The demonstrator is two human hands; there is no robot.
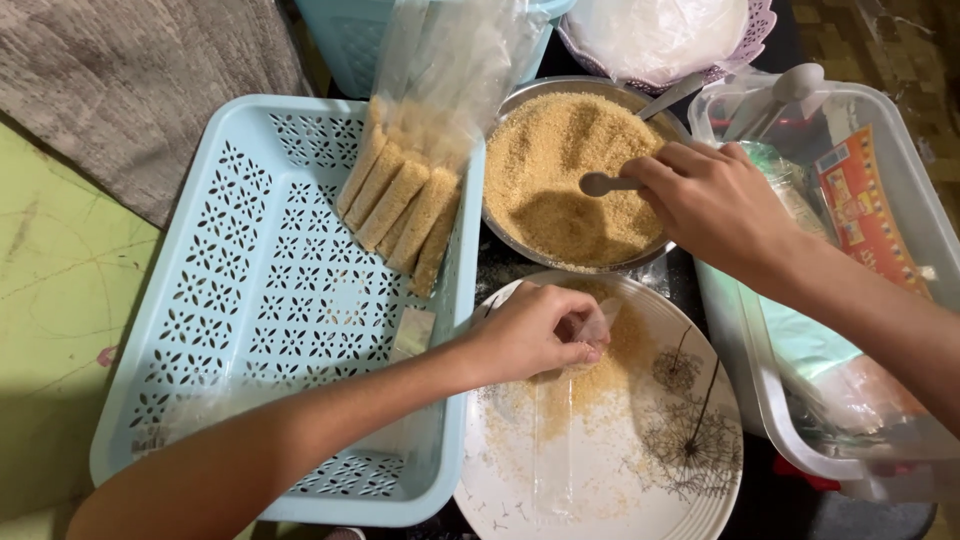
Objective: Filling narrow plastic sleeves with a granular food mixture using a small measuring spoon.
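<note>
Spillage looks like the main risk here. At centre right of the frame, the right hand (715, 205) is closed around the handle of a small spoon (601, 184) whose bowl sits over the golden crumbs in the metal bowl (520, 245). Just below, in the lower middle, the left hand (535, 330) pinches open the mouth of a narrow clear plastic sleeve (560, 420) lying lengthwise on the white plate (700, 500), fingers narrowed on its rim. The sleeve's opening is small and floppy, held from one side only; if the pinch slackens it would likely fold shut and a spoonful would scatter. Crumbs already lie loose across the plate, so some have clearly missed or fallen out. A heaped spoon carried across the gap between bowl and plate could also shed onto the dark counter (500, 268).

At upper middle, a clear bag (405, 200) of filled sticks leans on the rim of the pale blue basket (270, 300), close to the left forearm; a nudge might tip it. A clear storage box (850, 400) sits under the right forearm.
</note>
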